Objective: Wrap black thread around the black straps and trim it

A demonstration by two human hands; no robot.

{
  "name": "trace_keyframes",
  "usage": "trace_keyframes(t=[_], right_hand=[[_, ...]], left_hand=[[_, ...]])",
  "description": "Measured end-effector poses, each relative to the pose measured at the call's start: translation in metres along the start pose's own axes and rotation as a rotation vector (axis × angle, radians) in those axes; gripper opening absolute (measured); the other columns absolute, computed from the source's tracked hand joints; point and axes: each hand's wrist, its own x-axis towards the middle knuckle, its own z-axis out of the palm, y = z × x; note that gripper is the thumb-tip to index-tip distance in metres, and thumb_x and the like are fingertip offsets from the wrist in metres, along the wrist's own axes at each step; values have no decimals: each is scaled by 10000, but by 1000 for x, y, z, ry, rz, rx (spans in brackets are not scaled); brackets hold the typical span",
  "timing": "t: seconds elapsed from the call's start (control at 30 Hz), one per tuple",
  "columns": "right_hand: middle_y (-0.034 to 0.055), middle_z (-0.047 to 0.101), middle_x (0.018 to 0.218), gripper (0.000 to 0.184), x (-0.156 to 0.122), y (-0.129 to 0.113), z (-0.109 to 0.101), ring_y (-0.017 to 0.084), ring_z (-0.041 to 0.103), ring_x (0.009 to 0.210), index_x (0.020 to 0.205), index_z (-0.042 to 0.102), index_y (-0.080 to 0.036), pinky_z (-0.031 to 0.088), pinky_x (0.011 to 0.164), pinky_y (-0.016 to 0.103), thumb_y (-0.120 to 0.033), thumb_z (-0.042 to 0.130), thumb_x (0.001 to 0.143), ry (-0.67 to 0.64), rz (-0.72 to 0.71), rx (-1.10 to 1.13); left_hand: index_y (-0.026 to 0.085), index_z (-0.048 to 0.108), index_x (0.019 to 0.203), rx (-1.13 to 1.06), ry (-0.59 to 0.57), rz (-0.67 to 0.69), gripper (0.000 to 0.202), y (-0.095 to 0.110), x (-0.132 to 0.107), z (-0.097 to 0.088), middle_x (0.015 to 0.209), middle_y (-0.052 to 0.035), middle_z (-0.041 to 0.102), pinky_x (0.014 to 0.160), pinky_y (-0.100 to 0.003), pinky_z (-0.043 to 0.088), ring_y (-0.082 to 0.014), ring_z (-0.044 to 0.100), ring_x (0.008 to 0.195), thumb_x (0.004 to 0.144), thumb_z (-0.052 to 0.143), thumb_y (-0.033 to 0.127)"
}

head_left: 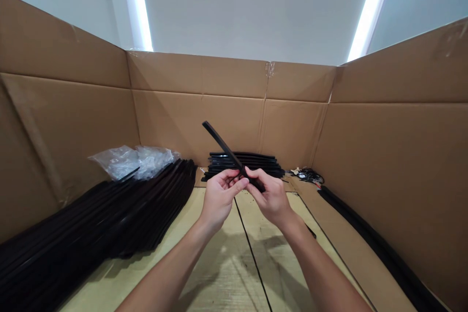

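Observation:
In front of me, above the table, my two hands meet on a flat, narrow black strip that looks like rubber or plastic. It tilts up and to the left, its far end free. My right hand is closed around its lower part, thumb and fingers pressed together. The fingers of my left hand pinch at the same spot, where a thin dark strand shows between them. Fingers hide the exact grip. Below the hands, a thin black line runs toward me down the table; whether it is a cord or a seam I cannot tell.
A large pile of long black strips covers the left side, with clear plastic bags behind. A stack of black strips lies at the back. Tangled black cords and a long black strip lie right. Cardboard walls enclose the yellowish table.

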Motion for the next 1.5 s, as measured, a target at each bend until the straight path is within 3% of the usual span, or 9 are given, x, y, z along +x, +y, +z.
trace_keyframes(t=[0.33, 0.4, 0.57, 0.8, 1.03, 1.17, 1.27, 1.37, 1.5], right_hand=[[101, 676, 1094, 266, 1, -5, -2, 195, 645, 1015, 1128, 657, -214, 521, 901, 341, -150, 542, 897, -91, 4, 224], [97, 664, 1089, 263, 0, -4, -1, 199, 640, 1005, 1131, 667, -228, 546, 843, 328, -172, 568, 893, -99, 52, 266], [69, 623, 1044, 307, -2, -3, -1, 155, 620, 766, 1165, 654, -263, 539, 466, 213, -260, 633, 860, -117, 251, 418], [50, 635, 952, 526, 1, -5, -2, 173, 609, 792, 1252, 530, -243, 543, 413, 185, -279, 728, 765, -115, 420, 536], [0, 610, 749, 345, 1, -4, 0, 122, 544, 605, 1031, 657, -195, 541, 401, 213, -291, 764, 717, -66, 479, 516], [-43, 539, 665, 278, 1, -5, 1, 77, 432, 508, 921, 659, -190, 504, 382, 195, -292, 778, 692, -12, 488, 473], [-44, 557, 654, 238, 2, -9, 3, 76, 463, 523, 862, 634, -181, 484, 420, 183, -278, 773, 695, 2, 497, 495], [-29, 583, 688, 215, 2, -12, 8, 94, 527, 583, 826, 600, -185, 483, 457, 182, -278, 759, 715, 16, 496, 542], [10, 639, 914, 242, -1, -13, 16, 137, 639, 751, 866, 533, -216, 566, 577, 241, -280, 737, 752, -8, 454, 703]], left_hand=[[138, 679, 698, -19, -13, 22, 279, 13, 1, -1, 698, 0, 684, 661, -220, 479, -109, 606, 675, 500, 866, 198], [140, 674, 678, -14, -29, 16, 260, 16, 0, -2, 706, -3, 694, 674, -222, 485, -114, 618, 692, 507, 861, 196], [141, 663, 658, 35, -37, 17, 230, 17, 1, -4, 693, -4, 699, 658, -225, 482, -112, 613, 669, 531, 845, 204], [137, 654, 665, 75, -19, 7, 233, 13, 1, -5, 677, -5, 678, 645, -241, 472, -114, 590, 641, 545, 832, 226], [139, 659, 674, 79, -20, 14, 232, 10, 2, -5, 696, -19, 684, 670, -263, 476, -134, 602, 665, 552, 830, 235], [137, 666, 681, 87, -5, 4, 224, 9, 1, -6, 695, -16, 681, 679, -259, 470, -130, 600, 671, 557, 829, 228], [137, 659, 663, 87, 17, 0, 218, 9, 1, -5, 664, -3, 664, 661, -249, 462, -120, 586, 648, 554, 827, 221], [133, 653, 655, 78, 34, 2, 208, 8, 2, -6, 658, -3, 660, 658, -240, 460, -115, 586, 645, 562, 820, 218], [136, 631, 648, 45, 29, 26, 223, 10, 2, -7, 630, 16, 627, 600, -232, 467, -106, 575, 592, 565, 819, 222]])
